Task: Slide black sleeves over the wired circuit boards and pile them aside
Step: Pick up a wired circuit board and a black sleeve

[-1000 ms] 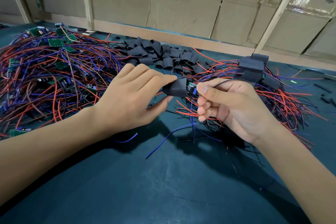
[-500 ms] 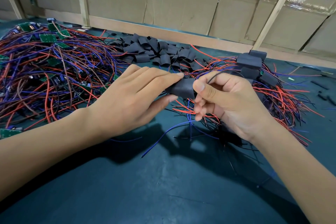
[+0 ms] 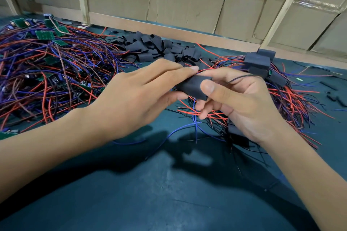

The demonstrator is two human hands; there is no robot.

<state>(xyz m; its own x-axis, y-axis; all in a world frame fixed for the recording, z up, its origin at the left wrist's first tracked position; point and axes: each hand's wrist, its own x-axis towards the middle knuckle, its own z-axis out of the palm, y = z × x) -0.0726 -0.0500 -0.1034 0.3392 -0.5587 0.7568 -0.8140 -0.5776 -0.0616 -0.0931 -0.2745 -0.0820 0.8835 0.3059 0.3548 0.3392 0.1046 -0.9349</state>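
Note:
Between both hands sits a black sleeve (image 3: 193,86) held above the dark green table (image 3: 150,193). My left hand (image 3: 135,95) pinches its left end between fingers and thumb. My right hand (image 3: 240,99) grips its right end with the thumb on top. The circuit board is hidden inside the sleeve; its red, blue and black wires hang below and a thin black wire loops over my right fingers. Loose empty sleeves (image 3: 155,47) lie heaped behind the hands. Sleeved boards (image 3: 259,62) are piled at the right on their wires.
A large tangle of red, blue and brown wires with bare green boards (image 3: 45,35) covers the left of the table. A wooden rail and cardboard wall (image 3: 187,5) close the far side. Small black scraps (image 3: 332,95) lie at the far right.
The green board end that showed at the sleeve's right end a second ago is now covered; the sleeve has slid right over it, and my right thumb rests on the sleeve.

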